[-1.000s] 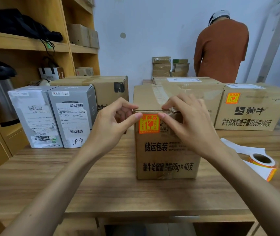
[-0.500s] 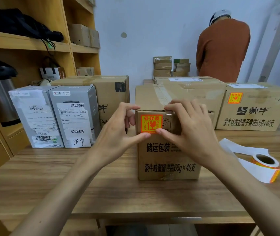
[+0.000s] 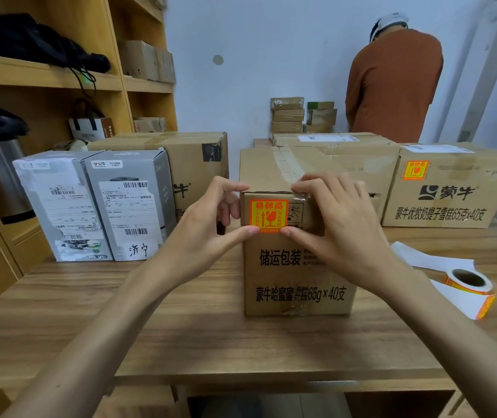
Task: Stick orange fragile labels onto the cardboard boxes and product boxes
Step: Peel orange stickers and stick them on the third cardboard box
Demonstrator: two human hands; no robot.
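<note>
Head view: where is the orange fragile label (image 3: 268, 216)?
– On the cardboard box (image 3: 297, 276), near face, upper left corner.
– And the grip?
– Neither left hand (image 3: 208, 236) nor right hand (image 3: 334, 227) clamps anything: thumb tips press the label's lower corners, fingers (image 3: 336, 188) rest along the box's top edge, probably bracing while it's rubbed flat.

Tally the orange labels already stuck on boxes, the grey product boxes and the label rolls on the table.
Orange labels on boxes: 2
Grey product boxes: 2
Label rolls: 1
Total: 5
</note>
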